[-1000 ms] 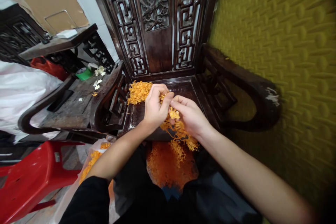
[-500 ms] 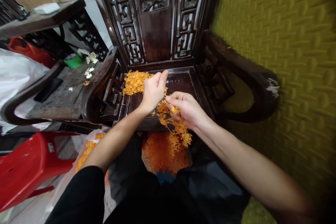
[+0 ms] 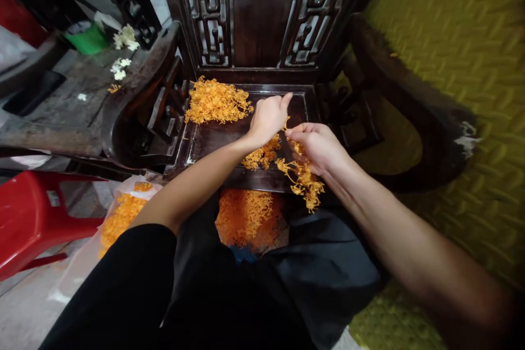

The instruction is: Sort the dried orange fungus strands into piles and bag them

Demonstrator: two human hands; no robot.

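Note:
My right hand point(image 3: 322, 145) is closed in a pinch on a bunch of orange plastic flower pieces point(image 3: 308, 183), whose thin branching stems hang below the fingers. Close beside its fingertips, my left hand point(image 3: 268, 116) is curled shut, with one finger or the thumb sticking out. A bit of orange shows between the two hands, at the left hand's fingers, which are mostly hidden. Under the left wrist lies a small heap of orange pieces point(image 3: 263, 155) on the dark wooden chair seat point(image 3: 219, 142). A larger orange pile point(image 3: 217, 101) sits at the seat's back left.
Carved armrests point(image 3: 418, 93) flank the seat. At left, a wooden surface holds a green tape roll point(image 3: 87, 38) and pale flower pieces point(image 3: 120, 67). A red plastic stool point(image 3: 24, 219) and a bag of orange pieces point(image 3: 123, 213) stand below. More orange pieces point(image 3: 250, 216) lie between my knees.
The view has tilted down and shifted, so the hands and seat appear elsewhere in it. Both hands stay close together, and the right hand still holds the orange bunch.

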